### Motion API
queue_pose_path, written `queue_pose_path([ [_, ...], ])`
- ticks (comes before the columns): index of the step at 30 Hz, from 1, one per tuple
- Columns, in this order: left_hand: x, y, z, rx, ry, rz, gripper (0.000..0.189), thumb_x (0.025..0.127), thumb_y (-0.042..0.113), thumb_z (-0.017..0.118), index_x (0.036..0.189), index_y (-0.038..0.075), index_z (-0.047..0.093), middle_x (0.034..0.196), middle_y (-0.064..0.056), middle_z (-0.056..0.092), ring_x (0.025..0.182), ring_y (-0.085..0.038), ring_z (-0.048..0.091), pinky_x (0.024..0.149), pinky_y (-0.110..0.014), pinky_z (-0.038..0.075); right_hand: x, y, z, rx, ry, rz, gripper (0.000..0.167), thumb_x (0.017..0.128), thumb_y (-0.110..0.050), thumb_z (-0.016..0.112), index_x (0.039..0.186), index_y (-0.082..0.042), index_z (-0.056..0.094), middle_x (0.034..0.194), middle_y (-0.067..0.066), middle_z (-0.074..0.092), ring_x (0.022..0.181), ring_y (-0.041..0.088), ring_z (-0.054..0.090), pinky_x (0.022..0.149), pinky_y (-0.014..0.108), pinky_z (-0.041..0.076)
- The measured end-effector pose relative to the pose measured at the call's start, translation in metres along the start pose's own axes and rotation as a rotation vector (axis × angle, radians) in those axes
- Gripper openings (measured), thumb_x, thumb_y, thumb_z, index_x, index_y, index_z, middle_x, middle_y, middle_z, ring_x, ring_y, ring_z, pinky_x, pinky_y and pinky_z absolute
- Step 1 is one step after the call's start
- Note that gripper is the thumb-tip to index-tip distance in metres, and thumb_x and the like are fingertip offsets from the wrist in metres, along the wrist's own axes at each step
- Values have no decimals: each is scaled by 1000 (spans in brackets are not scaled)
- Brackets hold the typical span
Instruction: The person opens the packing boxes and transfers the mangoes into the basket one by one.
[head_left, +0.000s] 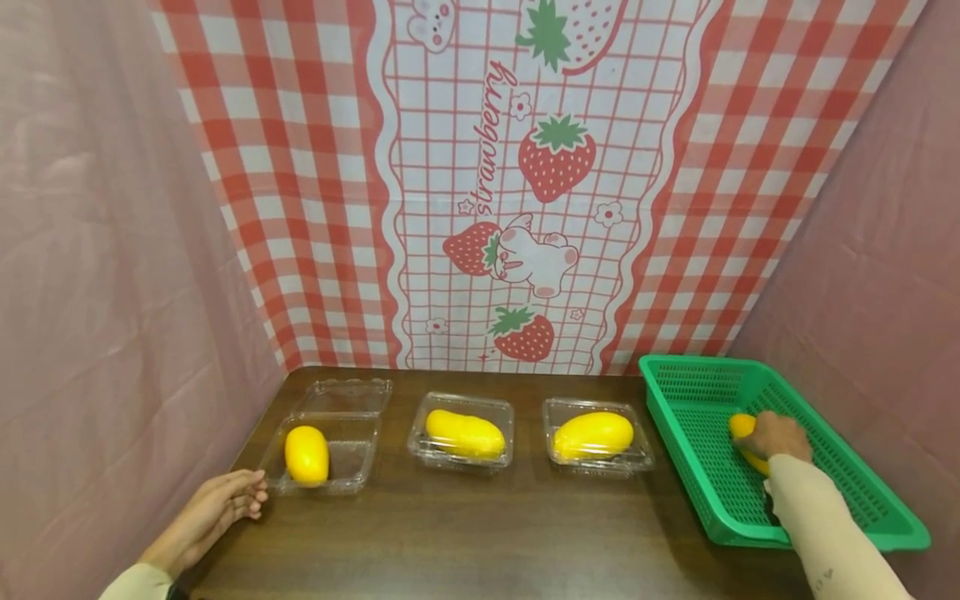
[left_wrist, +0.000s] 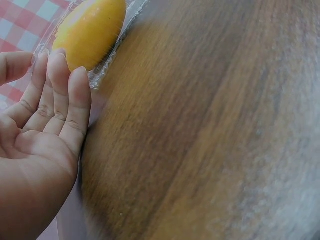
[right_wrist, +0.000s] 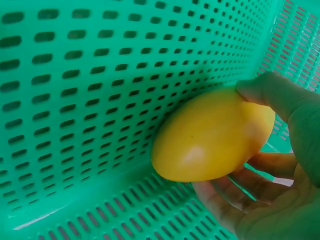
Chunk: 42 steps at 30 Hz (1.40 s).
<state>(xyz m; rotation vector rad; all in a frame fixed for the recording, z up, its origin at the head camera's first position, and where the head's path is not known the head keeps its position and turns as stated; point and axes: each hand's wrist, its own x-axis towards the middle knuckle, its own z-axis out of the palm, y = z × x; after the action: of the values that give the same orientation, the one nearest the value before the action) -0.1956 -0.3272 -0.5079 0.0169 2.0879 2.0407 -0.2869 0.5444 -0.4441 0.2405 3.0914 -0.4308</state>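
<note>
My right hand [head_left: 782, 437] is inside the green plastic basket [head_left: 678, 446], gripping a yellow mango [right_wrist: 207, 137] between the thumb and curled fingers. In the right wrist view that mango lies close to the basket's perforated surface. On the left, my left hand [head_left: 217, 510] holds nothing; its fingers are loosely bent beside the near left corner of an open clear clamshell box [head_left: 351, 454]. One mango [head_left: 307, 456] lies in that box, whose lid [head_left: 348, 397] is folded back. The left wrist view shows the fingertips close to this mango [left_wrist: 92, 35]; contact with the box cannot be told.
Two more clear clamshell boxes stand in a row, both with lids down: a middle box [head_left: 417, 454] with a mango [head_left: 465, 434] and a right box [head_left: 642, 460] with another mango [head_left: 594, 435]. All stand on a brown wooden table [head_left: 480, 533]. A red-and-white cloth [head_left: 322, 208] hangs behind.
</note>
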Motion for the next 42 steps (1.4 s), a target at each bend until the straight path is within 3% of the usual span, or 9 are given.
queue_pose_path([
  [12, -2, -1, 1, 11, 17, -12, 33, 111, 23, 48, 116, -8, 59, 105, -9, 63, 90, -16, 63, 81, -32, 58, 0, -1, 0, -24, 58, 7, 41, 91, -25, 66, 96, 14, 55, 81, 31, 53, 79, 51, 50, 55, 50, 46],
  [19, -3, -2, 1, 10, 13, -20, 33, 111, 23, 48, 116, -7, 60, 105, -8, 63, 90, -16, 63, 82, -32, 58, 0, -11, -4, -30, 72, -61, 28, 91, -18, 68, 91, 9, 58, 82, 27, 56, 81, 51, 51, 58, 53, 47],
  [23, -2, -1, 0, 5, 14, 3, 32, 111, 22, 47, 114, -7, 61, 104, -8, 64, 89, -15, 63, 81, -32, 58, 1, -24, -8, -17, 118, -109, 26, 91, -16, 70, 88, 7, 59, 82, 26, 59, 81, 51, 56, 57, 54, 50],
  [27, -2, -1, 0, -6, 18, 26, 31, 111, 20, 47, 114, -7, 62, 103, -9, 64, 87, -15, 64, 79, -31, 58, 3, -40, -12, -23, 173, -172, 44, 89, -16, 73, 109, 20, 60, 101, 39, 62, 91, 59, 59, 66, 63, 54],
  [30, -2, 0, 0, -12, 23, 25, 31, 111, 20, 47, 114, -7, 62, 104, -9, 64, 88, -14, 64, 79, -31, 58, 4, -53, -12, -35, 198, -212, 54, 88, -17, 74, 122, 22, 57, 113, 43, 60, 98, 61, 58, 76, 67, 52],
  [42, -1, 2, 3, -15, 25, 2, 31, 111, 20, 48, 115, -7, 62, 103, -8, 65, 87, -15, 63, 79, -31, 58, -1, -114, -9, 33, 218, -249, 58, 98, -31, 70, 124, 19, 60, 114, 39, 64, 87, 48, 65, 72, 60, 56],
])
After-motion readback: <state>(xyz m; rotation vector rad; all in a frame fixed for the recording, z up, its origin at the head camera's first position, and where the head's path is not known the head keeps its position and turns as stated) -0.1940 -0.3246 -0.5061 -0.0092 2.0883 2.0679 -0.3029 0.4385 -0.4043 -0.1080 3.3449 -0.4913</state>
